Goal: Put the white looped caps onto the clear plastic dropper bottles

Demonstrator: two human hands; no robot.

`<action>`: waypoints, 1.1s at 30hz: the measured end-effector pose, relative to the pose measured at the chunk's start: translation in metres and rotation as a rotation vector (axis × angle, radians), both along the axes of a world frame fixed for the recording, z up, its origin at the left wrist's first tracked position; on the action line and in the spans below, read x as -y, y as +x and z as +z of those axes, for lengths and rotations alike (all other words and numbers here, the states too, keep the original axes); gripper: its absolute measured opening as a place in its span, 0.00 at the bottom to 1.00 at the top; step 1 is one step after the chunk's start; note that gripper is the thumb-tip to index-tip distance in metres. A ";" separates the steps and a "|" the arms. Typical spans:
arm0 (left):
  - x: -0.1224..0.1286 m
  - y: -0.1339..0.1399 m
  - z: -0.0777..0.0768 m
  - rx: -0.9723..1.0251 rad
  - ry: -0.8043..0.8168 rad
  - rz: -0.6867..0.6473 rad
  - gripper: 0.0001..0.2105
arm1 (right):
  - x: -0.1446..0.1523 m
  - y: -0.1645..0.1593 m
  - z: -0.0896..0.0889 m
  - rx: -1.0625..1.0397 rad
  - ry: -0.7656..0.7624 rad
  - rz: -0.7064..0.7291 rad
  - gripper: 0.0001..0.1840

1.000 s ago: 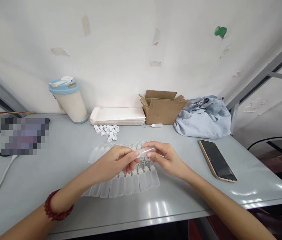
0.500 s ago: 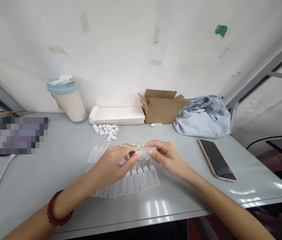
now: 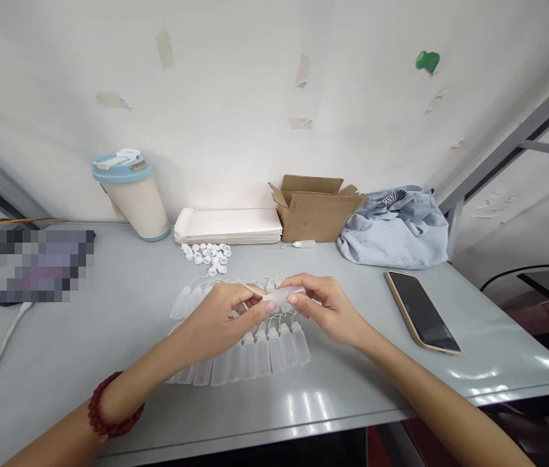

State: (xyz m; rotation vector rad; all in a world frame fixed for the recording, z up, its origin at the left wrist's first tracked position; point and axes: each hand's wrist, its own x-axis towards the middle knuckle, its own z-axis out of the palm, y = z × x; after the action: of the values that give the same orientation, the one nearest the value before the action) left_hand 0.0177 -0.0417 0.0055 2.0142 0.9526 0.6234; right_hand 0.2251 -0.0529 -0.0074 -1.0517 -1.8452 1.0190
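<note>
Between my two hands is a small translucent plastic bottle (image 3: 282,298), lying sideways above the table. My right hand (image 3: 321,305) pinches its body on the right. At its neck end, my left hand (image 3: 235,314) grips with thumb and fingers; a thin white strip sticks out there, and the neck itself is hidden. Beneath and in front, a row of similar bottles (image 3: 255,357) lies on the table, with thin white loops at their necks. A second row of bottles (image 3: 184,301) shows partly behind my left hand. Loose white caps (image 3: 206,254) are heaped farther back.
On the grey table (image 3: 352,389), a phone (image 3: 422,311) lies to the right and a blurred device (image 3: 45,266) to the left. Along the wall stand a tumbler (image 3: 133,198), stacked white envelopes (image 3: 230,226), an open cardboard box (image 3: 320,214) and a pale blue cloth bag (image 3: 395,230).
My left hand has shifted slightly at the bottle's neck end. My right hand stays in nearly the same place, still holding the bottle.
</note>
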 end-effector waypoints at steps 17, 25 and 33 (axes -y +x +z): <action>-0.004 0.000 -0.028 -0.102 0.721 -0.004 0.10 | -0.003 -0.004 -0.013 -0.110 -0.201 -0.014 0.19; -0.049 -0.040 -0.013 -0.246 0.446 0.259 0.12 | -0.040 0.015 -0.031 -0.086 -0.090 -0.289 0.21; -0.077 -0.061 -0.033 -0.307 0.468 0.365 0.10 | -0.084 0.065 -0.057 0.296 0.182 -0.570 0.23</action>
State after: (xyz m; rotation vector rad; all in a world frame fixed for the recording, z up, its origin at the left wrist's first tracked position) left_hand -0.0436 0.0349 -0.0276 2.4150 1.4895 0.8048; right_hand 0.2899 0.0311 -0.0640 -1.5548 -1.6644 0.3677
